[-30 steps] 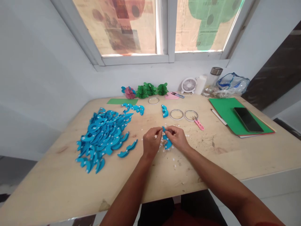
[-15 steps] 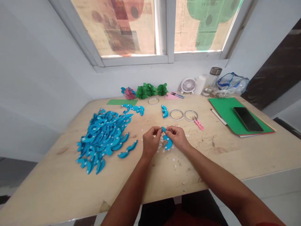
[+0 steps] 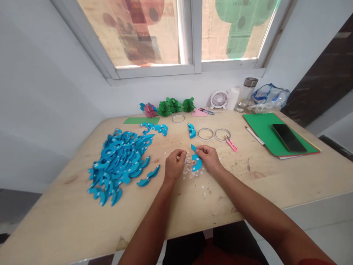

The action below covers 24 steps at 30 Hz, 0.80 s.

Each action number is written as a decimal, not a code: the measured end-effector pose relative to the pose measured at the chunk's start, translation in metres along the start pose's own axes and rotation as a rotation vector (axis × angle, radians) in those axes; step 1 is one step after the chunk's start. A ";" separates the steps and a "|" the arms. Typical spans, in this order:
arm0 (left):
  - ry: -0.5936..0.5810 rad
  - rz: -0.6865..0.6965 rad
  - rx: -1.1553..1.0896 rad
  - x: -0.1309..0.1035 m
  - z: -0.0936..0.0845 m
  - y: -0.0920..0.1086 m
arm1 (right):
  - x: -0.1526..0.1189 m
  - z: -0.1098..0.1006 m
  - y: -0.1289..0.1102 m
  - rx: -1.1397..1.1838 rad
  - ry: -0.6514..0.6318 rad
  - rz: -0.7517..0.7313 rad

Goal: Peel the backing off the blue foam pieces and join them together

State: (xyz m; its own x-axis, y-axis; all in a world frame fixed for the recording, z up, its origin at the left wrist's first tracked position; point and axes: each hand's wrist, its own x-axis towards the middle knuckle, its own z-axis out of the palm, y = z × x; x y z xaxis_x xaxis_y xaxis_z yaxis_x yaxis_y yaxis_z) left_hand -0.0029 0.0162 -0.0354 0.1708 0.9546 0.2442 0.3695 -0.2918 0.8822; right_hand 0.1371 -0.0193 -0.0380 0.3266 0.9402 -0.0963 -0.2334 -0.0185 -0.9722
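Note:
A curved blue paper piece [image 3: 197,164] with small white squares on it is pinched between the thumb and fingers of my right hand [image 3: 208,157]. To its left, my left hand [image 3: 175,164] is closed, thumb against fingertips, apart from the piece; whatever it pinches is too small to make out. Small white bits of paper [image 3: 188,170] lie scattered on the table between and below my hands. Just beyond them lies another blue paper piece [image 3: 191,130]. A large heap of similar blue paper pieces [image 3: 121,158] spreads to my left, with a single one beside it.
Two tape rolls [image 3: 205,134] and pink thread snips [image 3: 231,144] lie beyond my right hand. Farther right, a phone [image 3: 289,137] rests on green sheets [image 3: 255,129]. Along the wall stand green paper figures [image 3: 174,105], a small fan [image 3: 219,99] and a glass bottle [image 3: 246,96].
My left hand has come away from the blue paper piece and moved slightly left. My right hand keeps its hold. The view has shifted a little.

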 end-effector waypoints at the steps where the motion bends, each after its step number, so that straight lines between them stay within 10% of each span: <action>1: 0.001 0.001 0.006 0.000 0.000 0.001 | 0.000 0.000 -0.001 0.003 0.005 -0.003; 11: -0.227 -0.231 -0.457 -0.007 0.007 0.021 | -0.001 0.000 -0.002 0.011 0.014 -0.028; 24: 0.027 -0.213 -0.498 -0.006 0.004 0.024 | 0.000 0.000 0.002 -0.143 -0.142 -0.063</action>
State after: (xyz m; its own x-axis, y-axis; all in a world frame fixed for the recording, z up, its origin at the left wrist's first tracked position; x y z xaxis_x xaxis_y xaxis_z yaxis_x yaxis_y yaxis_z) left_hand 0.0084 0.0031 -0.0176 0.1134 0.9926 0.0440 -0.0852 -0.0344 0.9958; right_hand 0.1368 -0.0197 -0.0404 0.2017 0.9794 -0.0130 -0.0807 0.0034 -0.9967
